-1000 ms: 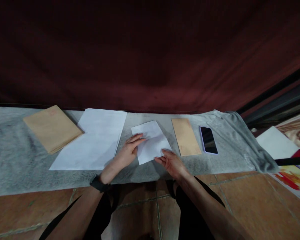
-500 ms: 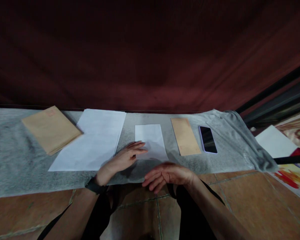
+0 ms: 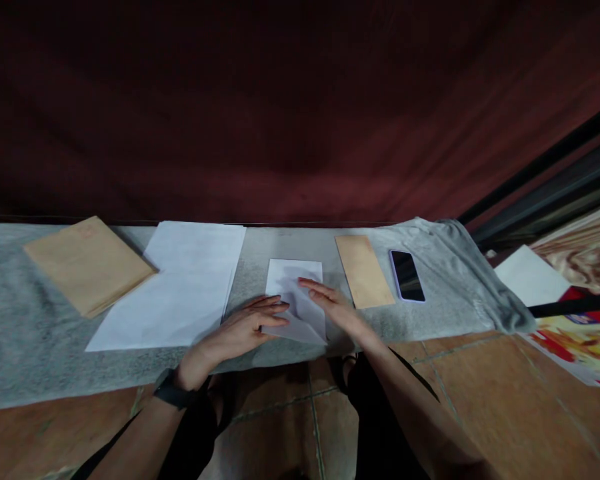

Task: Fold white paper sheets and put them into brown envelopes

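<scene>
A small folded white sheet (image 3: pixel 293 277) lies in the middle of a grey cloth (image 3: pixel 40 333) spread on the floor. My left hand (image 3: pixel 240 327) rests flat with its fingertips on the sheet's near left edge, fingers stretched out. Fingers extended, my right hand (image 3: pixel 330 303) lies on the sheet's right side, pressing a folded flap down. Neither hand grips anything.
A stack of large white paper (image 3: pixel 180 287) lies left of the sheet, and a stack of brown envelopes (image 3: pixel 87 263) farther left. To the right are a narrow brown envelope (image 3: pixel 363 270) and a dark phone (image 3: pixel 407 275). Loose white paper (image 3: pixel 530 277) and colourful printed sheets (image 3: pixel 580 333) lie at far right on the tiled floor (image 3: pixel 505 393).
My right hand lifted off the sheet, hovered near me, then came back down on its right side. The sheet was turned straight and its near part is now folded over.
</scene>
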`<action>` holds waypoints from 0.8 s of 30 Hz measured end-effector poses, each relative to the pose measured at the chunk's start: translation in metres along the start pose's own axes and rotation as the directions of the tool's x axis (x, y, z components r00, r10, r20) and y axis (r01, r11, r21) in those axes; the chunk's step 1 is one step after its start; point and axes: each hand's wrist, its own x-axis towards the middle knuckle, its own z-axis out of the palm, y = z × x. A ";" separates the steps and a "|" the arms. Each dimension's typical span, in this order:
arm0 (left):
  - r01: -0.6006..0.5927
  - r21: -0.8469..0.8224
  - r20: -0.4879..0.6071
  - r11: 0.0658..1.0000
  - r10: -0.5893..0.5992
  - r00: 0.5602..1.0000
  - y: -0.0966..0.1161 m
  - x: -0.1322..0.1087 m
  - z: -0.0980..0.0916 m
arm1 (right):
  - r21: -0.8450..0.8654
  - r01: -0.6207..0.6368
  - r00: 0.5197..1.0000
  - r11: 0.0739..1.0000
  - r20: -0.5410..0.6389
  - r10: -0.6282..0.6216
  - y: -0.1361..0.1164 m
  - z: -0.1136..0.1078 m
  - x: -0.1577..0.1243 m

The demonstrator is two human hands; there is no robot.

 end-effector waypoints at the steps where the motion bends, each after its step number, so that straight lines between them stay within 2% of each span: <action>1: 0.003 0.012 0.002 1.000 -0.003 1.000 0.003 0.000 0.001 | -0.124 0.040 0.997 0.991 0.063 -0.033 0.002 0.006 0.000; 4: 0.000 0.040 0.020 0.999 -0.001 1.000 0.008 0.000 0.006 | -0.423 0.148 0.981 0.894 0.176 -0.079 0.007 0.021 -0.001; 7: -0.016 0.071 0.022 0.997 0.015 1.000 0.009 -0.002 0.009 | -0.659 0.218 0.970 0.720 0.229 -0.084 0.010 0.027 0.000; 11: -0.034 0.081 0.020 0.996 0.032 0.999 0.007 -0.003 0.012 | -0.756 0.190 0.979 0.626 0.193 -0.064 0.017 0.024 0.008; 18: -0.017 0.066 0.058 0.998 0.014 0.998 0.009 -0.002 0.010 | -0.809 0.047 0.999 0.587 0.043 -0.019 0.025 0.018 0.022; 21: -0.014 0.045 0.029 0.999 0.012 1.000 0.008 -0.002 0.010 | -0.770 0.038 0.999 0.637 0.023 -0.031 0.028 0.013 0.022; 24: -0.013 0.014 -0.030 1.000 0.013 0.999 0.004 -0.003 0.011 | -0.664 0.076 0.997 0.744 0.033 -0.073 0.030 0.003 0.019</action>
